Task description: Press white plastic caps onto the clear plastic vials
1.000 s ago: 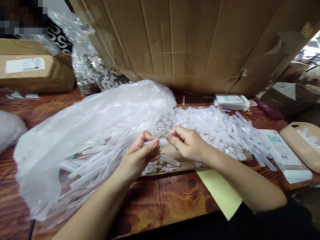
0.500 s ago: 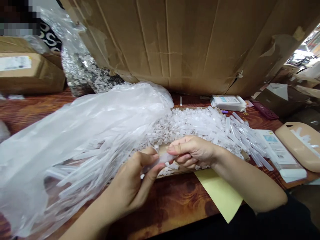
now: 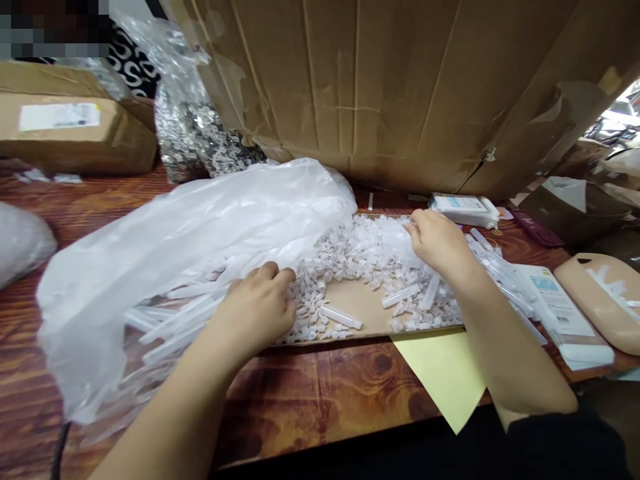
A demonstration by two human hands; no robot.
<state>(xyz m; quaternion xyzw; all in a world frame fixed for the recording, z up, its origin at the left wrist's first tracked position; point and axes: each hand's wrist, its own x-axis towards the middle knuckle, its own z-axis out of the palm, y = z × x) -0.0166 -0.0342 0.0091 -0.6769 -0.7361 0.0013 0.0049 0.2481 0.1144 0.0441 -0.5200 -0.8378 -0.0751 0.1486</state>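
A shallow cardboard tray (image 3: 357, 300) holds a heap of small clear plastic pieces (image 3: 345, 247). My left hand (image 3: 265, 300) rests at the heap's left side, beside a white plastic bag (image 3: 240, 207); its fingers curl down and their tips are hidden. Over the right part of the heap is my right hand (image 3: 437, 240), its thumb and fingers closed at a translucent piece that is hard to make out. One clear tube (image 3: 341, 317) lies on the tray's bare part, and long clear tubes (image 3: 185, 313) stick out of the bag.
Behind the tray stands a large cardboard box (image 3: 380, 87). A yellow sheet (image 3: 445, 373) lies at the front edge. Packets (image 3: 565, 313), a beige board (image 3: 600, 300) and a dark red phone-like object (image 3: 537, 229) are at the right. A bag of metallic parts (image 3: 205, 140) stands back left.
My hands have moved apart, the left one to the left and the right one up and right over the heap. The translucent piece between them is gone from there. The view has shifted slightly.
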